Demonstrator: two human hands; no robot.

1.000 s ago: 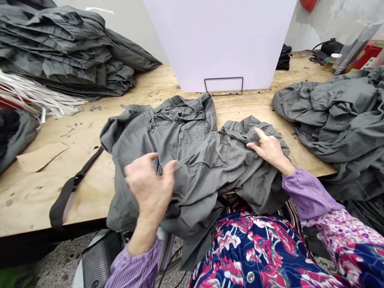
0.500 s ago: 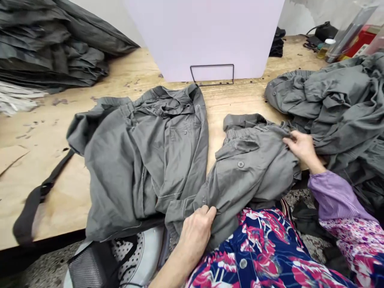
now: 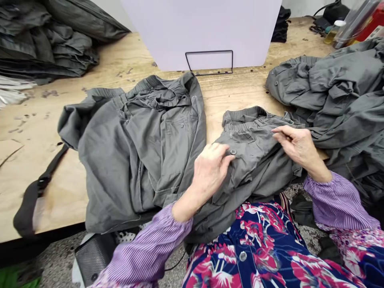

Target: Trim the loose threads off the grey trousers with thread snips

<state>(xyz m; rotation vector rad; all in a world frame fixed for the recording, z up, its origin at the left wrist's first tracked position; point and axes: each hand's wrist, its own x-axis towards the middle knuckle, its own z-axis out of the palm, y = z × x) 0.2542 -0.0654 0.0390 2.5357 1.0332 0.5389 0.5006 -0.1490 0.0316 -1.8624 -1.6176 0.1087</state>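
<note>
We have our left hand [image 3: 211,172] spread flat on the gray trousers [image 3: 255,160], fingers apart and beside a round button [image 3: 233,152], not gripping. Our right hand [image 3: 297,148] curls over a fold near the gathered elastic waistband [image 3: 243,120]; we cannot tell whether it pinches the cloth. The trousers, matte and creased, lie at the near edge of the plywood worktop [image 3: 240,92] and droop over our floral lap [image 3: 249,248].

Just left of them lies a second gray garment [image 3: 132,152], with a black strap [image 3: 39,188] beside it. To the right sits a rumpled gray heap [image 3: 330,92], and far left a folded gray stack [image 3: 45,44]. Ahead stands a pale lilac board [image 3: 201,32] with a thin black wire stand [image 3: 209,62] at its foot — our purple striped sleeves [image 3: 339,202] show at the bottom.
</note>
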